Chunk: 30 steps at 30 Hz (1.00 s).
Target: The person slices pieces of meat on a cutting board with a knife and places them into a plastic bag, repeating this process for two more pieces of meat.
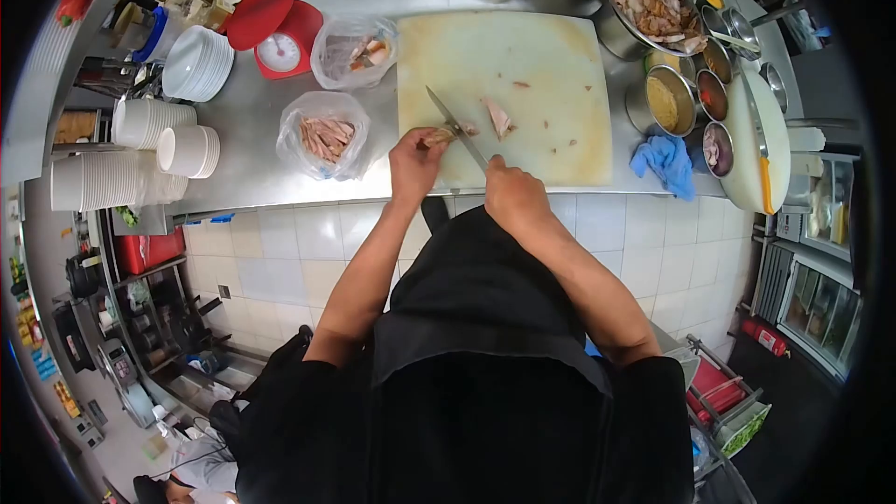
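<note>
My right hand (516,194) is closed round the handle of a kitchen knife (456,123), whose blade points away and to the left over the white cutting board (560,56). At the board's near left edge, my left hand (415,163) pinches a piece of cooked meat (439,136) close beside the blade. Just right of the blade lies a pale wedge of meat (498,119), with small scraps scattered over the board. Left of the board stand a plastic-lined bowl of sliced meat (327,137) and, behind it, another lined bowl (353,52) with a few pieces inside.
A red kitchen scale (288,39), stacked plates (199,63) and white tubs (112,179) stand at left. A pot of meat (651,11), sauce containers (665,101) and a blue cloth (665,165) are at right. An orange-handled knife (766,177) rests on a round board (737,163).
</note>
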Motion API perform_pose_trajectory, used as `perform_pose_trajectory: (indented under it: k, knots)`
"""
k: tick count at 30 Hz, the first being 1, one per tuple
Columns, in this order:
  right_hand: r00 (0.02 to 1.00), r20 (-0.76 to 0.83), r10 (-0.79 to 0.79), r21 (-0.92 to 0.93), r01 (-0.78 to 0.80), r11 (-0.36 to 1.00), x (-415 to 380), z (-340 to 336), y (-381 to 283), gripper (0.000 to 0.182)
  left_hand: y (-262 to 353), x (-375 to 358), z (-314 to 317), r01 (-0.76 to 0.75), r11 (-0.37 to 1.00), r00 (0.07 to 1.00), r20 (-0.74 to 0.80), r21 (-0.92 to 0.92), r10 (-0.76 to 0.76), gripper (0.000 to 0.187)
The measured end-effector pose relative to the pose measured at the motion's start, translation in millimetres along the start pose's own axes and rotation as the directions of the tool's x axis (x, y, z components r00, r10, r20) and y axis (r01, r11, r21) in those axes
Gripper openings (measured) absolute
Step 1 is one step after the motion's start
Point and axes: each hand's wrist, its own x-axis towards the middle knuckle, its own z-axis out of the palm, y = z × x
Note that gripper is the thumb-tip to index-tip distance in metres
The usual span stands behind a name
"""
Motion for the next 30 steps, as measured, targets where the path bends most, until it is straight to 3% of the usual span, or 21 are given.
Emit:
perform_pose_trajectory:
  k: [1, 2, 6, 8, 12, 18, 20, 21, 23, 24, 26, 30]
  knots:
    - [0.999, 0.033, 0.024, -0.018, -0.023, 1.0, 1, -2, 2, 0.019, -9, 3, -1, 0.032, 0.95, 0.999, 0.048, -0.31, -0.018, 0.018]
    - [0.997, 0.066, 0.046, -0.035, -0.044, 0.998, 2, -5, 5, 0.02, -17, 5, -3, 0.072, 0.808, 0.995, 0.099, -0.584, -0.018, 0.02]
    - [0.999, -0.007, 0.043, 0.105, -0.042, 0.994, 1, -6, 20, 0.026, -5, 5, -27, 0.09, 0.848, 0.992, 0.125, -0.523, -0.028, 0.025]
    - [0.999, -0.016, 0.044, 0.136, -0.041, 0.99, 0, -2, 26, 0.026, -5, 9, -30, 0.027, 0.803, 0.987, 0.145, -0.596, 0.074, 0.024]
    - [0.999, -0.032, 0.043, 0.172, -0.036, 0.984, -4, -1, 29, 0.026, -4, 14, -30, 0.003, 0.815, 0.985, 0.143, -0.58, 0.098, 0.022]
    - [0.987, -0.098, 0.124, 0.184, -0.104, 0.977, -15, -8, 33, 0.023, 10, 21, -38, 0.183, 0.884, 0.955, 0.291, -0.43, -0.056, 0.025]
    - [0.99, -0.104, 0.094, 0.185, -0.074, 0.98, -20, -15, 31, 0.023, 7, 32, -42, 0.16, 0.984, 0.86, 0.479, 0.073, -0.176, 0.034]
    - [0.991, -0.115, 0.062, 0.191, -0.039, 0.981, -22, -18, 30, 0.023, 11, 32, -38, 0.163, 0.984, 0.86, 0.48, 0.07, -0.176, 0.034]
    - [0.992, -0.115, 0.06, 0.192, -0.037, 0.981, -27, -19, 23, 0.023, 20, 32, -28, 0.1, 0.974, 0.957, 0.248, 0.205, -0.15, 0.044]
    - [0.992, -0.117, 0.055, 0.195, -0.032, 0.98, -29, -19, 21, 0.023, 18, 30, -27, 0.102, 0.974, 0.957, 0.246, 0.204, -0.152, 0.044]
    - [0.991, -0.119, 0.06, 0.178, -0.038, 0.983, -32, -18, 19, 0.023, 12, 28, -26, -0.011, 0.966, 0.994, 0.105, 0.257, -0.017, 0.05]
    - [0.993, -0.041, 0.109, 0.168, -0.1, 0.981, -32, -19, 15, 0.025, 5, 12, -18, -0.153, 0.887, 0.988, 0.089, 0.436, 0.127, 0.058]
